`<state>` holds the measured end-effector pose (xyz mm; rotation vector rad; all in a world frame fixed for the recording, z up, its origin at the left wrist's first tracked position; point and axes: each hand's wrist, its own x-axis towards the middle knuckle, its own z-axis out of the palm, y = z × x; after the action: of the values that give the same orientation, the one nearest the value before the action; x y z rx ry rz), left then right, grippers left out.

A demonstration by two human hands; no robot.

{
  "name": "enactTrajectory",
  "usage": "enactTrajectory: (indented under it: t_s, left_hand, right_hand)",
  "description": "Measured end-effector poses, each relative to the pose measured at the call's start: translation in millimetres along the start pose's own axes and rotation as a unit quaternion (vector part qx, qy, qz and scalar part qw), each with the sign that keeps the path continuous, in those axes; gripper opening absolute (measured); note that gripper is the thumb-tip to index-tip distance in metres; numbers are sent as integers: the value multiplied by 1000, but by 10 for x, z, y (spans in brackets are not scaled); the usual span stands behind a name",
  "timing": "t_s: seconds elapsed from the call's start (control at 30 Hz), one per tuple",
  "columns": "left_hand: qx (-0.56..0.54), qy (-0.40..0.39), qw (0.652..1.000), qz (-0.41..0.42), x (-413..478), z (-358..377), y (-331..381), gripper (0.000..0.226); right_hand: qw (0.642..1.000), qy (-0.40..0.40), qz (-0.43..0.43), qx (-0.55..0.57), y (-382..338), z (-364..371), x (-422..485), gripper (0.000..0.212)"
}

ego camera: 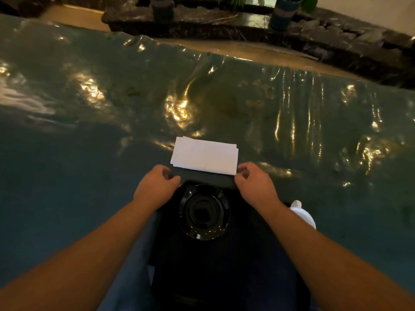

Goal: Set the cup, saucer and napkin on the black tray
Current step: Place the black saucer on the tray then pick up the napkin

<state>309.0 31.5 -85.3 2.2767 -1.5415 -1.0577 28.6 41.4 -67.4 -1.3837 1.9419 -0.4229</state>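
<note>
A white folded napkin (204,154) lies flat at the far edge of the black tray (224,261); whether it rests on the tray's rim is unclear. On the tray's far half sits a glossy black saucer (203,212). My left hand (156,187) hovers at the tray's far left corner with fingers curled, just below the napkin's near left corner. My right hand (254,185) pinches thumb and fingers at the napkin's near right corner. A white cup (302,213) stands to the right of the tray, partly hidden behind my right forearm.
The table (89,153) is dark teal under a wrinkled, shiny plastic sheet. Beyond its far edge runs a dark stone ledge (224,25) with two blue plant pots (284,12).
</note>
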Motion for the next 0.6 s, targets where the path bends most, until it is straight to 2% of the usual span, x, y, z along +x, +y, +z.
enactTrajectory:
  t_s: [0.07,0.13,0.2,0.3,0.37,0.43,0.53,0.6]
  left_hand:
    - [-168,-23,984,-63,210,-21,90,54]
    - [-331,-79,932,-127,357,-43,168,55]
    - [-398,-123,897,-146,429,-65,210,51]
    - [-413,-121,886,-171,481,-50,260,47]
    - [-411,-110,886,-184,480,-5,321,41]
    - [-392,-100,896,-184,483,54,381,34]
    - [-355,-84,917,-163,483,103,433,27]
    - [-332,-75,928,-150,476,106,412,25]
  right_hand:
    - [984,-22,109,139,-63,-20,230,41]
    - [922,-80,214,313,-107,10,368,38]
    - [870,-108,259,405,-117,33,439,26]
    - [839,-107,288,450,-90,96,534,20]
    - [846,-98,291,436,-107,159,595,24]
    - [890,-94,266,358,-148,231,631,21]
    - [960,-63,162,219,-233,301,629,13]
    - [974,-35,104,196,-290,280,578,13]
